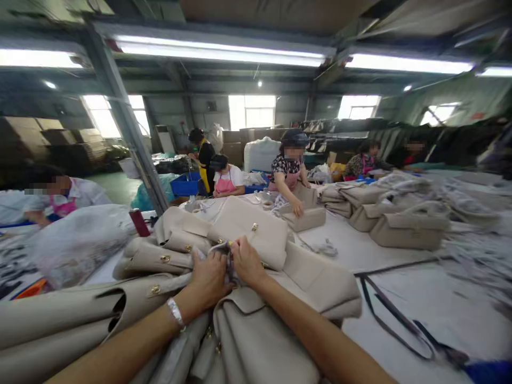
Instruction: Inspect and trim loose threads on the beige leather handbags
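Note:
In the middle of a heap of beige handbags, my left hand (208,280) is wrapped over the edge of one opened handbag (219,248), whose greyish inside shows between my hands. My right hand (248,261) is closed beside it, thumb and fingers pinched at the bag's opening; a small yellowish bit shows at the fingertips, too small to name. Behind my hands lies another handbag (250,226) with a gold clasp (255,227) on its flap. A further handbag (256,336) rests in front, under my right forearm. A silvery band (176,313) circles my left wrist.
A dark red bottle (140,222) and a clear plastic sack (80,245) stand to the left. Across the white table (344,248), a co-worker (290,165) handles a bag (306,217). More finished-looking bags (412,229) stand right, near a dark strap (396,320).

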A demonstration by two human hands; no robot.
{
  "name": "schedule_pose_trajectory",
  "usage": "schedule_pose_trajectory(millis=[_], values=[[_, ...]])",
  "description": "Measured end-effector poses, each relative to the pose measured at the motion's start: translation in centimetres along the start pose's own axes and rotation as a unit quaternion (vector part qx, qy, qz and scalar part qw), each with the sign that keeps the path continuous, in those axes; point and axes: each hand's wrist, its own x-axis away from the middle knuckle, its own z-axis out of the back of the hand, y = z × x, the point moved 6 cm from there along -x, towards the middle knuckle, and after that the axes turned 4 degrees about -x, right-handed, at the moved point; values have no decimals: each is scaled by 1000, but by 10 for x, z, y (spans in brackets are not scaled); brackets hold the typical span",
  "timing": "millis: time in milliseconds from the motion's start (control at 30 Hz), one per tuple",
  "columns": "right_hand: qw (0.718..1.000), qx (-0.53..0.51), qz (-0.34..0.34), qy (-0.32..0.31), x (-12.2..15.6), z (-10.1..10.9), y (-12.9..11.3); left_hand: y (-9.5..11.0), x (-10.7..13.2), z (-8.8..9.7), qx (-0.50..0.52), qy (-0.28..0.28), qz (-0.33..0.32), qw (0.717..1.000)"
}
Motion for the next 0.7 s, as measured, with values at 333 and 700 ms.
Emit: schedule_pose_trajectory(millis=[333, 700], values=[[976, -121, -179, -9, 24, -5, 7, -5, 11, 16, 44, -27, 5, 999], [975, -84, -141, -150, 46, 13, -40, -44, 3, 14, 288, -137, -26, 947]])
